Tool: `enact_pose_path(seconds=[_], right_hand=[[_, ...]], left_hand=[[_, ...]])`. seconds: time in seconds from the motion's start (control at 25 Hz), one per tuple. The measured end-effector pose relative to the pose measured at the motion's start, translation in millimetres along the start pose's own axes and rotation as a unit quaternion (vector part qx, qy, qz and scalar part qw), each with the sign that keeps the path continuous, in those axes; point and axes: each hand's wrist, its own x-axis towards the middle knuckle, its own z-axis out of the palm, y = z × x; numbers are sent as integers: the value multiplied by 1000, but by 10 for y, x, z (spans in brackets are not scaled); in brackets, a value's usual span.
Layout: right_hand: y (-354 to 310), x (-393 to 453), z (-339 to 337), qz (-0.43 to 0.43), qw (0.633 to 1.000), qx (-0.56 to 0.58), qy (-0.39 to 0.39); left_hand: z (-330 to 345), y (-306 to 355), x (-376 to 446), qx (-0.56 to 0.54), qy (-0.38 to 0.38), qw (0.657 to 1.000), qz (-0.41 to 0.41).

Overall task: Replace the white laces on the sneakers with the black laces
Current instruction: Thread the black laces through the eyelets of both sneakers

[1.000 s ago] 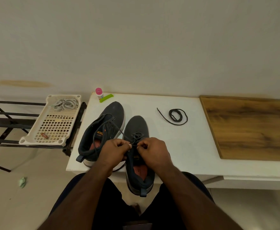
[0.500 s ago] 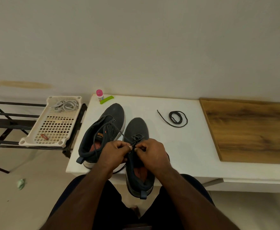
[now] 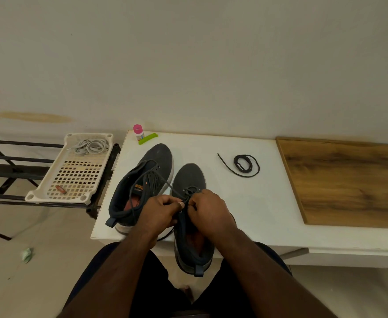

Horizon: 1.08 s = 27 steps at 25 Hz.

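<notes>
From the head view, I have both hands low in the centre: left hand point(image 3: 159, 211) and right hand point(image 3: 208, 208) pinch the black lace point(image 3: 177, 193) over the near sneaker point(image 3: 189, 180) to thread it; a spare lace point(image 3: 245, 164) waits upper right on the table point(image 3: 257, 203).

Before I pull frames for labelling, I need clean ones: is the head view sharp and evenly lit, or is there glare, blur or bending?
Head view: lighting is soft and dim, with no glare on the white table; the coiled black lace and white laces look sharp; both hands show slight softness; wide-angle bending curves the table edges; dark lace on the dark sneaker is hard to separate.
</notes>
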Motion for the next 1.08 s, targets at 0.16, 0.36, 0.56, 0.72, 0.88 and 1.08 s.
enact_pose_path(seconds=[0.16,0.36,0.56,0.72,0.88,1.08], right_hand=[[-15,-10,26,-5,1000,11,12],[47,-42,68,22,992,105,60],[28,-69,88,57,980,174,73],[33,-56,83,71,979,180,68],[52,-21,75,76,980,170,69],[54,0,51,69,982,162,68]], left_hand=[[-10,3,13,-11,1,1000,-10],[-3,22,20,-48,-18,998,-42],[-49,-3,29,-67,-31,995,-68],[-44,-2,25,-64,-29,995,-67],[-41,4,10,-69,-35,995,-65],[-55,-12,18,-50,-46,997,-43]])
